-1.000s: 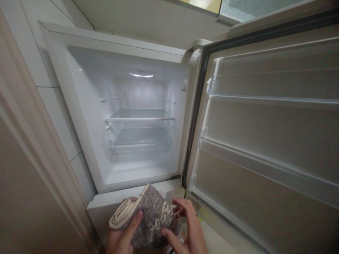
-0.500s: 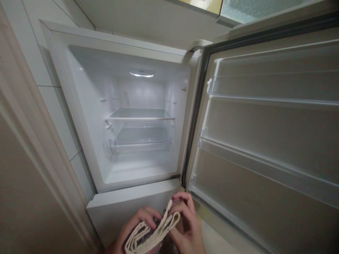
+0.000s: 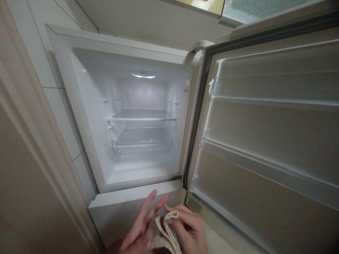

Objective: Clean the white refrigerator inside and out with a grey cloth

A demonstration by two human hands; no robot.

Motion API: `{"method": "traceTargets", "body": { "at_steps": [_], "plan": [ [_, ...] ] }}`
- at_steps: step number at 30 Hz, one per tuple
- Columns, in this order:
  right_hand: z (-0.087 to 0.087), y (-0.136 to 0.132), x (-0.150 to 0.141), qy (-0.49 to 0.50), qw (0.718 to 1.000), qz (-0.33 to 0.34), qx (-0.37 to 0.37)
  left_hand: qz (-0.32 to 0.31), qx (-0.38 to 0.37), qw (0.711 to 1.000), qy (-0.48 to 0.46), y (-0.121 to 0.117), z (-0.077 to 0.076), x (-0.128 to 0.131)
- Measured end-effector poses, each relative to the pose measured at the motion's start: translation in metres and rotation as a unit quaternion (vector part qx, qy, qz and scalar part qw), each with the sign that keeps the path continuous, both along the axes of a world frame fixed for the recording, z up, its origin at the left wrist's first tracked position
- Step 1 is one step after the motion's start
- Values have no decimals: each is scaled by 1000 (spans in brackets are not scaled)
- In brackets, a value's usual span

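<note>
A folded cream and grey cloth (image 3: 162, 233) sits between both hands at the bottom of the view, in front of the open fridge (image 3: 79, 106). My right hand (image 3: 189, 231) pinches the cloth's folded edges with curled fingers. My left hand (image 3: 140, 227) lies against the cloth's left side with its fingers stretched out and apart. The fridge compartment is lit and holds a glass shelf (image 3: 141, 114) above a clear drawer (image 3: 141, 143), both with nothing on them.
The fridge door (image 3: 265, 141) is swung wide to the right, its door racks bare. A closed lower drawer front (image 3: 116, 208) lies just beyond my hands. A tiled wall (image 3: 57, 116) and a beige panel (image 3: 26, 183) close in the left side.
The cloth was turned from its grey face to its folded edge and lowered. My left hand went from gripping it to stretched fingers, while my right hand keeps pinching it.
</note>
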State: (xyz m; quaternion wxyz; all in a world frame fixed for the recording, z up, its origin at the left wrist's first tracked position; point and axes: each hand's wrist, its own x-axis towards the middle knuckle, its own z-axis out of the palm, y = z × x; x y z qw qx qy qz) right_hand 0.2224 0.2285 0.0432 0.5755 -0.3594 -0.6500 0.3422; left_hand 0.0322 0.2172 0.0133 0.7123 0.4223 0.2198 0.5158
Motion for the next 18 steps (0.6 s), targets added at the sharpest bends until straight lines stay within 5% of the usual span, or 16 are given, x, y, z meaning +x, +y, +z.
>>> {"method": "traceTargets", "body": {
  "at_steps": [6,10,14,18],
  "plan": [
    [-11,-4,-9,17,995,-102,-8,55,47,996,43,-7,4,25],
    [-10,-1,-2,8,989,-144,8,64,150,984,77,0,-2,25],
    [-7,-7,31,-49,969,-230,71,185,254,914,256,20,-2,0],
    [-2,-35,103,-108,885,-444,92,316,265,854,316,38,20,-12]
  ]
}}
